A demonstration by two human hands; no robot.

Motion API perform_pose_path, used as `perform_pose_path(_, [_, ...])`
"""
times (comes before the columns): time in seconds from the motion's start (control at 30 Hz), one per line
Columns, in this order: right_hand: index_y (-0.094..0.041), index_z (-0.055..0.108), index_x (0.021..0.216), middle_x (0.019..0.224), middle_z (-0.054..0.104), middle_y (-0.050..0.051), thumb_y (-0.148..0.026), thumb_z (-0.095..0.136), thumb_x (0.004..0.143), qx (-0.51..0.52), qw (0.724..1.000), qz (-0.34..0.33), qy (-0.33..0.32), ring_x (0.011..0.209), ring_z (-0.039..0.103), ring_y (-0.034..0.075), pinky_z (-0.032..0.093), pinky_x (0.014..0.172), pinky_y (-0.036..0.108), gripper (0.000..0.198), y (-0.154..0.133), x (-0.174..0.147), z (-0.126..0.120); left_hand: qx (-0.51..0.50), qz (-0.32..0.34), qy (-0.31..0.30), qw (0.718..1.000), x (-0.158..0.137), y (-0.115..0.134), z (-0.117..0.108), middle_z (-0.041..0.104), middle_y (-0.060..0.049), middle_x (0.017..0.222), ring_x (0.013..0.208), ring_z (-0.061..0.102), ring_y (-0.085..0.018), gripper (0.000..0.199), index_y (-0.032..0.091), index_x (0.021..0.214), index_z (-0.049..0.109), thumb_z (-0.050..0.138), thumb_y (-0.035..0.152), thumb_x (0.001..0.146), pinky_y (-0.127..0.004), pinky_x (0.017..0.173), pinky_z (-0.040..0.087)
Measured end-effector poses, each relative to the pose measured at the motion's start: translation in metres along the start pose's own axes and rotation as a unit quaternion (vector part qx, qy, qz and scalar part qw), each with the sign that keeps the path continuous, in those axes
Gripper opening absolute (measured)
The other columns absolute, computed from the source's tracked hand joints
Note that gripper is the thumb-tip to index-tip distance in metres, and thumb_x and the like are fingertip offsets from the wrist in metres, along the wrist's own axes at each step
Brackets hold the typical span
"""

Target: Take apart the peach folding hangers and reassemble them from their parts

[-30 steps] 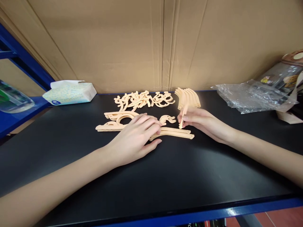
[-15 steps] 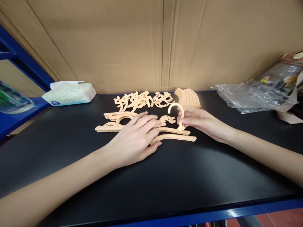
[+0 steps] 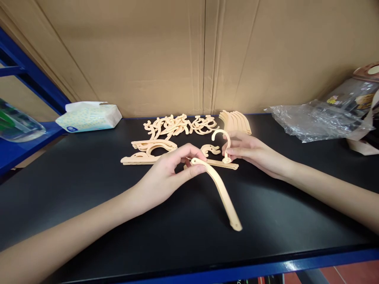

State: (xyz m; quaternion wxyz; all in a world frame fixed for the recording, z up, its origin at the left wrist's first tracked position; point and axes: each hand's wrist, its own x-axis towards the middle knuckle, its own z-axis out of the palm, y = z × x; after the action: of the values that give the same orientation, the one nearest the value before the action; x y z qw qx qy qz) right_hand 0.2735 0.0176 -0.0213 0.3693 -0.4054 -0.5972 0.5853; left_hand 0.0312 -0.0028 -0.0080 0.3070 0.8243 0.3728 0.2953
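Between thumb and fingers, my left hand [image 3: 168, 171] pinches one end of a cream hanger arm [image 3: 221, 189], a curved strip with a hole at each end. The strip slants down toward the table's front. To the right, my right hand [image 3: 251, 150] holds a cream hanger hook [image 3: 227, 144], its curl upward and its round base down. Beneath and behind my left hand lie folded hanger pieces [image 3: 139, 159], partly covered by the fingers. Another hook-shaped piece [image 3: 210, 150] shows between the two hands.
A heap of loose hooks [image 3: 174, 124] lies at the back, beside a row of hanger arms [image 3: 235, 121]. A tissue pack [image 3: 90, 117] sits at the back left. Crumpled clear plastic [image 3: 314, 120] and a bag [image 3: 355, 94] are on the right. Cardboard [image 3: 148, 51] walls the black table's back.
My left hand has picked up the front hanger arm from the table and swung its free end toward me. My right hand keeps the hook in nearly the same place.
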Motion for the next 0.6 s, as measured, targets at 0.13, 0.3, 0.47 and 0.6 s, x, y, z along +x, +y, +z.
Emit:
perform_pose_path(0.13, [-0.023,0.049,0.114,0.083,0.061,-0.001,-0.025,0.066,0.079,0.005,1.000,0.008,0.003,0.076,0.056,0.013,0.045,0.079,0.032,0.040,0.000,0.000,0.000,-0.135,-0.060,0.011,0.989,0.002,0.001,-0.004,0.068,-0.001,0.089,0.083,0.064,-0.015,0.020,0.021,0.102,0.066,0.057,0.035,0.091,-0.029,0.077,0.053])
perform_pose_path(0.3, [-0.024,0.044,0.126,0.084,0.061,-0.002,-0.027,0.065,0.081,0.005,1.000,-0.004,-0.001,0.078,0.057,0.013,0.045,0.079,0.032,0.050,0.004,0.000,-0.001,-0.211,-0.070,0.042,0.974,0.004,-0.001,-0.008,0.069,-0.007,0.087,0.083,0.065,-0.018,0.026,0.017,0.095,0.069,0.052,0.037,0.093,-0.035,0.080,0.056])
perform_pose_path(0.47, [-0.019,0.045,0.129,0.084,0.059,0.000,-0.024,0.064,0.082,0.001,1.000,0.000,0.009,0.079,0.055,0.013,0.045,0.076,0.029,0.051,0.003,0.000,-0.001,-0.347,-0.147,0.016,0.926,0.006,0.006,-0.007,0.061,-0.001,0.072,0.055,0.057,-0.010,0.025,0.017,0.088,0.061,0.050,0.040,0.093,-0.023,0.050,0.054])
perform_pose_path(0.6, [-0.020,0.047,0.126,0.082,0.059,-0.001,-0.024,0.063,0.082,-0.007,1.000,-0.004,0.006,0.078,0.055,0.013,0.046,0.073,0.029,0.047,0.003,-0.001,0.000,-0.195,-0.164,0.021,0.967,0.002,0.009,-0.006,0.043,0.006,0.055,0.036,0.034,-0.006,0.033,0.018,0.092,0.058,0.041,0.046,0.096,-0.020,0.033,0.034])
